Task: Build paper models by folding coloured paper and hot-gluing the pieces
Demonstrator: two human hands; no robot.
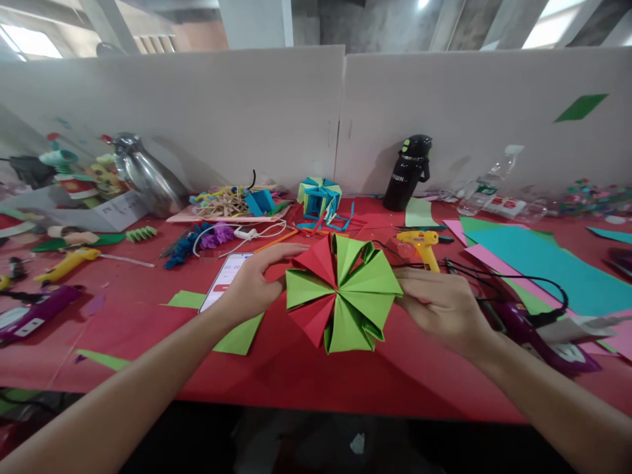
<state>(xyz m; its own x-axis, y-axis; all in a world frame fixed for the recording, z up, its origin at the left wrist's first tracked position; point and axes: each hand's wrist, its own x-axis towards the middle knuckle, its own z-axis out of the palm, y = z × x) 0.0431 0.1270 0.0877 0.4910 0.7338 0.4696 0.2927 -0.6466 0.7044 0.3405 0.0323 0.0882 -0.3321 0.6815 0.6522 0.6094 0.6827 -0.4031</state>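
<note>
A round folded-paper rosette (363, 289) in green and red faces me above the red table, its pleats meeting at the centre. My left hand (257, 280) grips its left edge, with the fingertips partly hidden behind the paper. On the opposite edge, my right hand (437, 299) pinches a green fold between thumb and fingers. Behind my left hand lies a phone (222, 283) with a lit screen. Strips of green paper (240, 336) rest beneath my left wrist. Just behind the rosette's right side is a yellow glue gun (421, 245).
A blue and yellow paper lantern (320, 201) stands near the white partition (247, 112). A black bottle (407, 172), a clear plastic bottle (491, 181) and a steel jug (148, 174) line the back. Coloured sheets (548, 260) and a purple power strip (543, 339) lie right.
</note>
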